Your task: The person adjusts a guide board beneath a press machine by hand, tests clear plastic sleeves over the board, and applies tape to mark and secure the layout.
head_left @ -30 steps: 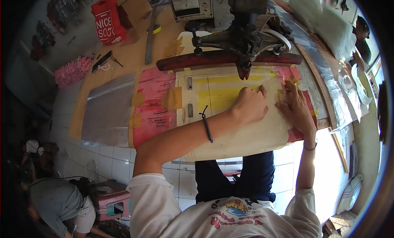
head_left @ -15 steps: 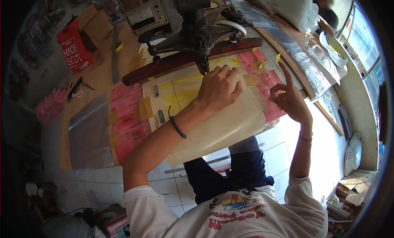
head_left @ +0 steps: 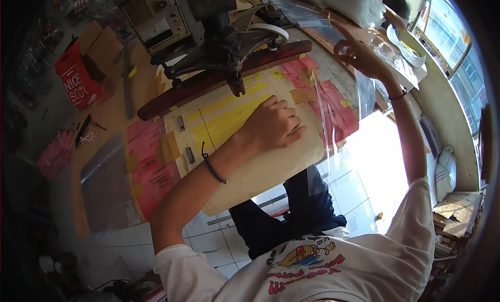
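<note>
My left hand (head_left: 276,126) is over the cream sheet (head_left: 255,169) with its fingers curled in; what they hold, if anything, is hidden. Raised at the right, my right hand (head_left: 362,57) has its index finger stretched out and a small yellow scrap (head_left: 329,19) at the tip. Its thumb and other fingers are pinched together. Below that hand hangs clear plastic film (head_left: 326,126), seen by its bright creases across the red-taped right side. Beyond my left hand lies a yellow-marked area (head_left: 219,119) with a dark line, beneath the machine's red bar (head_left: 187,91).
A machine head with a dark metal bracket (head_left: 221,52) overhangs the work. To the left are red tape patches (head_left: 151,140), a grey plastic sheet (head_left: 107,179) and a red box (head_left: 78,80). Another person (head_left: 396,10) sits at the far right, near stacked clear plastic (head_left: 354,7).
My right hand has risen and moved away from me, and clear film now shows below it. My left hand has drawn back slightly from the red bar, its fingers curled tighter. The view has shifted.
</note>
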The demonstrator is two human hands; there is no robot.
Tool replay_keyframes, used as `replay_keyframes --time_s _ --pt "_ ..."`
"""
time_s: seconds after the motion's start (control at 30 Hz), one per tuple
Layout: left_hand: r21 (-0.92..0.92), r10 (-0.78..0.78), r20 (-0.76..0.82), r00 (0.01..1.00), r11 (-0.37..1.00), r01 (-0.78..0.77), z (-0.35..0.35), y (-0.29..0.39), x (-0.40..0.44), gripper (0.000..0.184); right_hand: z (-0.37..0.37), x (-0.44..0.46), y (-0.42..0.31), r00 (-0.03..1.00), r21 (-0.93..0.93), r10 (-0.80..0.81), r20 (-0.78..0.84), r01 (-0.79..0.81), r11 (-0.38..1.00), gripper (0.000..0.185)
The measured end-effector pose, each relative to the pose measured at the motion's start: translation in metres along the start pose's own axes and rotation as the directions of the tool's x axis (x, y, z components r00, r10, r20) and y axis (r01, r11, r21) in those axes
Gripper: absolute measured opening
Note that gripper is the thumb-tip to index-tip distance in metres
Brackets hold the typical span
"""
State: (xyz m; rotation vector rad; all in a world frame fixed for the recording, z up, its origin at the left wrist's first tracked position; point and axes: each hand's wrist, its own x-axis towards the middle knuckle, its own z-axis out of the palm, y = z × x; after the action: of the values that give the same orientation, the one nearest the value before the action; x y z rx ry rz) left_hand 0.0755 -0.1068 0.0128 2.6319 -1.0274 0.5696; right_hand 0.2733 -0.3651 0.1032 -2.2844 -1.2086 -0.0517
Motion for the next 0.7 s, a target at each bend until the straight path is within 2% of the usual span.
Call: replay_keyframes --time_s 0.03,0.13,0.2,0.23,0.3,0.33,0.4,0.43,0.53,0.63,0.7 --pt "0.086 0.021 0.081 0.997 0.996 -0.028 -0.007 0.005 0.0 0.024 0.014 0.005 -0.011 0.999 0.008 0.015 0.031 -0.015 1.0 0.087" --pt "-0.057 0.086 -0.105 0.991 0.994 -0.092 -0.01 0.018 0.002 0.027 0.056 0.01 -0.034 0.998 -0.07 -0.007 0.063 0.011 0.998 0.082" --pt "-0.067 0.182 -0.241 0.953 0.977 -0.203 0.003 0.02 0.006 0.03 0.091 0.008 -0.035 0.99 0.063 -0.139 -0.032 0.14 0.988 0.083" --pt "-0.067 0.223 -0.307 0.925 0.965 -0.255 0.01 0.019 0.005 0.031 0.099 0.008 -0.033 0.992 0.09 -0.107 -0.06 0.113 0.99 0.083" --pt "-0.101 0.194 -0.222 0.955 0.97 -0.221 0.014 0.014 0.001 0.034 0.112 0.008 -0.03 0.993 0.148 -0.039 -0.115 0.056 0.987 0.084" --pt "-0.114 0.185 -0.181 0.966 0.972 -0.207 0.014 0.013 0.001 0.035 0.114 0.005 -0.029 0.986 0.108 -0.067 -0.153 0.084 0.991 0.084" --pt "-0.084 0.058 -0.056 0.997 0.994 -0.063 0.001 0.015 -0.002 0.037 0.107 -0.01 -0.026 0.965 0.017 -0.13 -0.226 0.138 0.99 0.084" --pt "-0.06 -0.01 0.003 1.0 0.998 0.01 -0.006 0.015 -0.003 0.038 0.097 -0.023 -0.029 0.973 -0.054 -0.187 -0.134 0.181 0.982 0.085" --pt "0.097 -0.136 0.133 0.982 0.988 0.124 -0.004 0.003 -0.006 0.049 0.098 -0.061 -0.034 0.988 0.174 -0.081 0.129 0.057 0.983 0.086" --pt "0.18 -0.377 0.359 0.854 0.926 0.333 -0.017 0.007 -0.001 0.062 0.114 -0.072 -0.033 0.974 -0.175 -0.221 0.05 0.226 0.958 0.084" --pt "0.161 -0.44 0.459 0.772 0.896 0.414 -0.03 0.014 -0.001 0.068 0.118 -0.078 -0.042 0.975 -0.145 -0.204 0.091 0.215 0.966 0.082"
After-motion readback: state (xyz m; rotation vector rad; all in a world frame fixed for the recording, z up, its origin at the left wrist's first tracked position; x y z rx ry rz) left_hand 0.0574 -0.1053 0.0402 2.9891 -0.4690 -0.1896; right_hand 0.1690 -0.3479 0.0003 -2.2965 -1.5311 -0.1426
